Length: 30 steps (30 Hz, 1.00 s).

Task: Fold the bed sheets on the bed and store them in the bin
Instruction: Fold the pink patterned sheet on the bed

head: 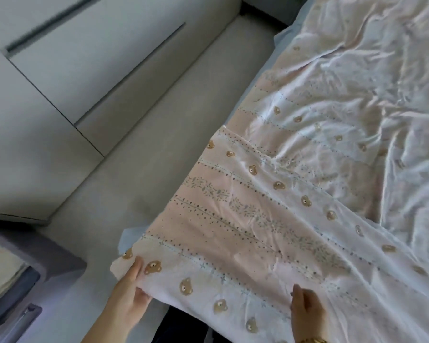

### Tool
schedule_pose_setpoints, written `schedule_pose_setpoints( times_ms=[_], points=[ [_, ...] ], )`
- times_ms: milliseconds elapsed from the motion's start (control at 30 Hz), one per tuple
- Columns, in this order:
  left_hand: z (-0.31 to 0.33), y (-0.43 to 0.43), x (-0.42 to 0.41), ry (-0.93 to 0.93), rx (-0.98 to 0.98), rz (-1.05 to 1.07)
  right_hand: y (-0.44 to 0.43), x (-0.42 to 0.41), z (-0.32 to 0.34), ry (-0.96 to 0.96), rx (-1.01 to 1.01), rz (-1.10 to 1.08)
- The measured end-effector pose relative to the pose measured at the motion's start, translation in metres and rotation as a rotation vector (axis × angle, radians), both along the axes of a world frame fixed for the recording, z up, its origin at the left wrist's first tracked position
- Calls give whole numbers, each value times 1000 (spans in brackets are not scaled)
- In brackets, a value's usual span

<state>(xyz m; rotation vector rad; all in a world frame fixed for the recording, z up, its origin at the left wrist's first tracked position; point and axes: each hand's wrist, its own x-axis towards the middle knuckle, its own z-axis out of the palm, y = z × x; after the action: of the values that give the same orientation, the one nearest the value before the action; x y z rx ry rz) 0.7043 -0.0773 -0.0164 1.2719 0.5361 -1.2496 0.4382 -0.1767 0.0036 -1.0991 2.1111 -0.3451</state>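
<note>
A pink and white bed sheet (270, 206) printed with small brown bear faces and dotted stripes lies spread and wrinkled across the bed. My left hand (130, 290) pinches its near left corner, thumb on top and fingers underneath, lifting that corner off the bed's edge. My right hand (305, 310) lies on the sheet near the bottom edge, fingers bent into the fabric. At the lower left stands a grey fabric storage bin (37, 276) holding a folded patterned sheet (0, 266).
A pale grey floor (134, 157) runs between the bed and white wardrobe doors (47, 70) on the left. A light blue under-sheet (128, 240) peeks out beneath the lifted corner. The far part of the bed is heaped with creased white fabric (382, 82).
</note>
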Motion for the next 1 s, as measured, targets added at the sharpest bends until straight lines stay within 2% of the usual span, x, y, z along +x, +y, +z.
schedule_pose_setpoints(
  times_ms=[167,367,467,567,700,767,900,1000],
  points=[
    [25,15,-1,-245,-105,-106,75,-46,-16,-125,179,-415],
    [53,40,-18,-287,-218,-25,120,-82,-2,-691,451,-1122],
    [73,43,-23,-337,-303,-92,128,-86,18,-1016,345,-1251],
    [85,50,-24,-383,-355,-132,128,-79,24,-1216,216,-1171],
    [80,56,-17,-419,-309,-144,120,-85,38,-1120,10,-1111],
    [80,57,-14,-426,-252,-150,120,-96,47,-1025,-18,-1008],
    [85,57,-15,-452,-200,-187,132,-114,69,-718,-48,-769],
    [99,63,-15,-452,-228,-206,143,-114,89,-653,-139,-683]
  ],
)
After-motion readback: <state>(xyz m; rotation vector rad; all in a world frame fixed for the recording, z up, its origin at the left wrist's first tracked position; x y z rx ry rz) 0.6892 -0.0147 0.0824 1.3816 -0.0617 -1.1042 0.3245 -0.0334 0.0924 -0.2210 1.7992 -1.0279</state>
